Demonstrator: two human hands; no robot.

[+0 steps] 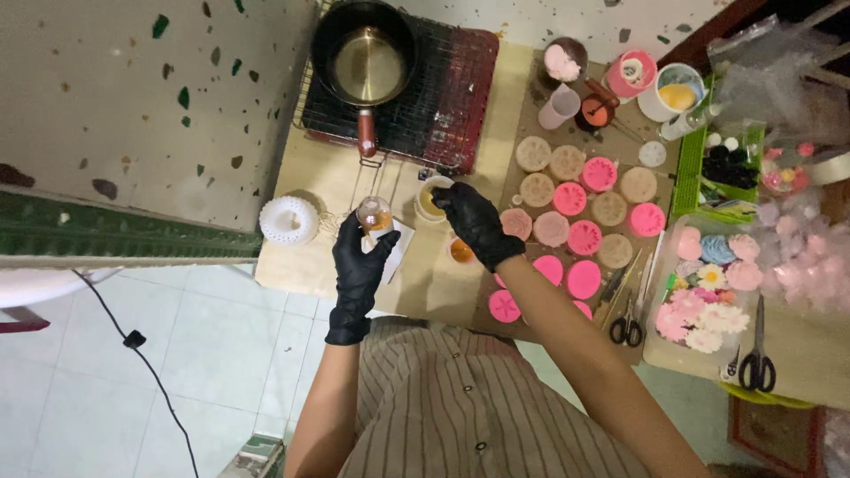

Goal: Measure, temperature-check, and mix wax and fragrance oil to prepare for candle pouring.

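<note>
Both my hands wear black gloves. My left hand (359,265) holds a small clear bottle (374,215) of amber liquid upright above the low wooden table (301,265). My right hand (474,221) is closed on the rim of a small white cup (431,200) holding yellowish liquid, just right of the bottle. A small orange-filled container (460,251) sits below my right wrist.
A black saucepan (365,57) rests on a wire rack (447,88) at the back. Several round pink and beige flower moulds (584,204) cover the table's right half. Scissors (628,327), a second pair of scissors (757,363), finished flower pieces (708,292), cups (677,88) and a white round mould (289,219) lie around.
</note>
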